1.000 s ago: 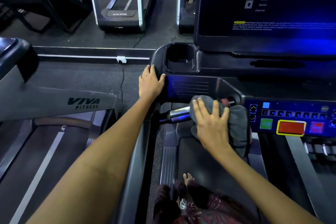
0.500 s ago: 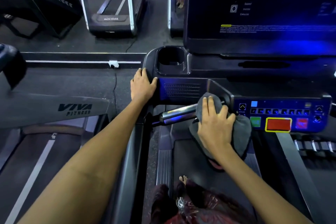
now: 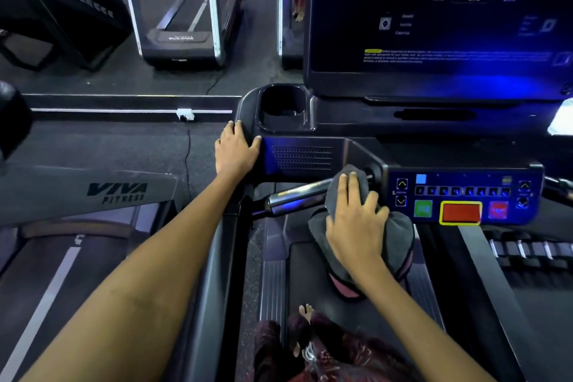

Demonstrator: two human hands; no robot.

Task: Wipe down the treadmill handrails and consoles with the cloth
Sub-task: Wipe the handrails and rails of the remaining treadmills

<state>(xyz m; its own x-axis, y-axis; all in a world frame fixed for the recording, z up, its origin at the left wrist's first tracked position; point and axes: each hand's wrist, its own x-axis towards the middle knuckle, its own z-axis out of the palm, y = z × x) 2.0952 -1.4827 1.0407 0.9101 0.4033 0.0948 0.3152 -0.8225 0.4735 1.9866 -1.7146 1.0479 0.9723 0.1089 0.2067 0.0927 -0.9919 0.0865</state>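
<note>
A grey cloth (image 3: 395,242) is wrapped over the inner end of the chrome handrail bar (image 3: 297,195), right beside the button panel (image 3: 462,198). My right hand (image 3: 356,223) grips the cloth around the bar, fingers curled over the top; the cloth's lower folds hang below my wrist. My left hand (image 3: 235,149) rests with straight fingers on the left corner of the console housing (image 3: 304,158), next to the cup holder (image 3: 283,108). The large dark console screen (image 3: 434,25) stands behind, lit blue.
A neighbouring treadmill marked VIVA FITNESS (image 3: 93,192) lies to the left. A cable and white socket (image 3: 185,115) sit on the floor ahead. A mirror (image 3: 186,9) reflects more treadmills. My feet (image 3: 305,313) stand on the belt. Dumbbells (image 3: 530,248) are at the right.
My right hand has slid the cloth along the chrome bar to the right, up to the button panel, baring more of the bar. My left hand stays on the console corner.
</note>
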